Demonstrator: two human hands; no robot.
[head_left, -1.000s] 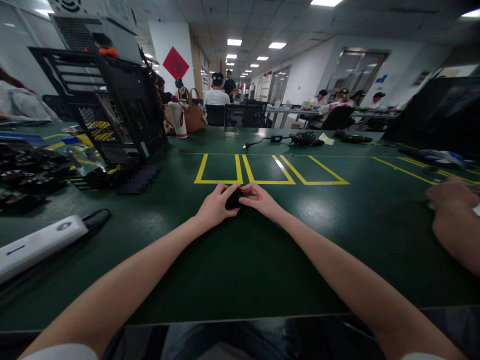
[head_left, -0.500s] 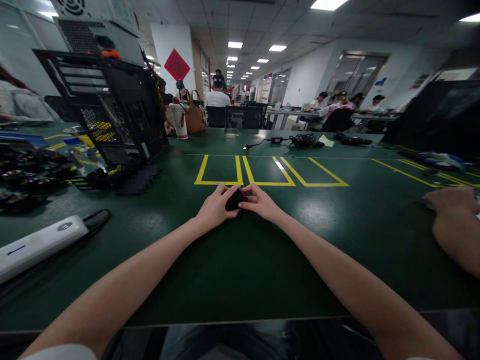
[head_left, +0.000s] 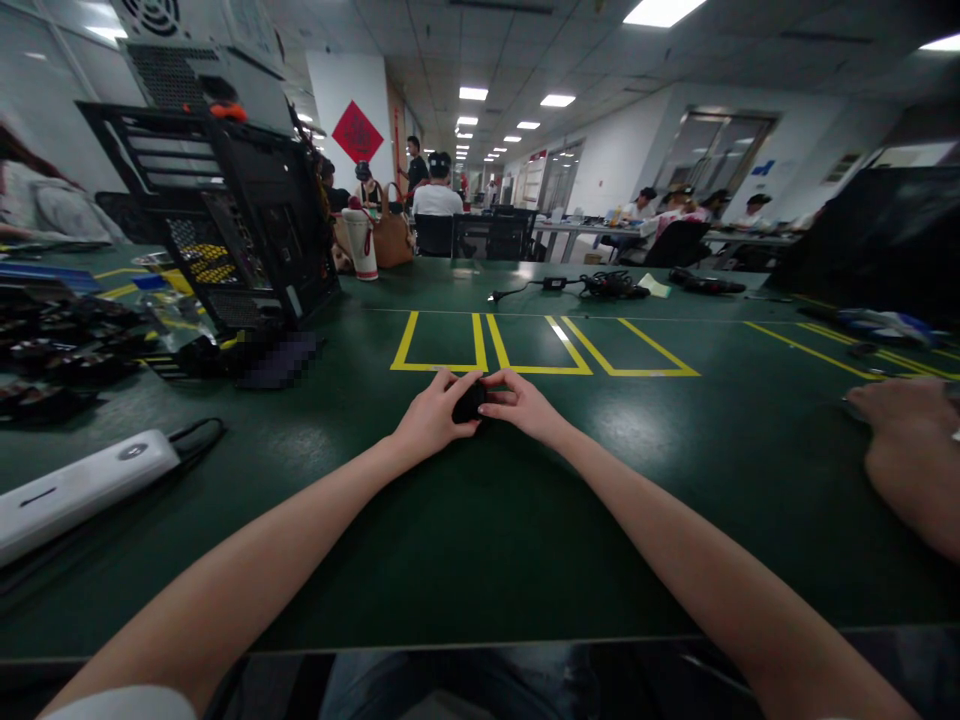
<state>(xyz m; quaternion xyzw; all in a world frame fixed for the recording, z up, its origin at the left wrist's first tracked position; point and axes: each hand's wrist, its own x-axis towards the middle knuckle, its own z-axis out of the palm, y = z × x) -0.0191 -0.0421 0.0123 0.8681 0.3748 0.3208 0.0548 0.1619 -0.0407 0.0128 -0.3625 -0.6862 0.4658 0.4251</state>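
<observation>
Here's your left grip (head_left: pixel 435 410) wrapped around a small black object (head_left: pixel 469 401), just short of the yellow tape outlines (head_left: pixel 540 370) on the bench (head_left: pixel 487 550). Your right grip (head_left: pixel 521 407) meets its edge; whether it's clamping, I can't tell. Watch out: loosen those left fingers and it could slip! Farther off, a white cup (head_left: pixel 363 250) and brown handbag (head_left: pixel 393 240), contents hidden from view.

A grey metal box (head_left: pixel 201 65) shows above a black slatted computer case (head_left: pixel 277 235), which has a tapered white cup (head_left: pixel 364 248) to its right and a long white plastic device (head_left: pixel 90 485) in front.
</observation>
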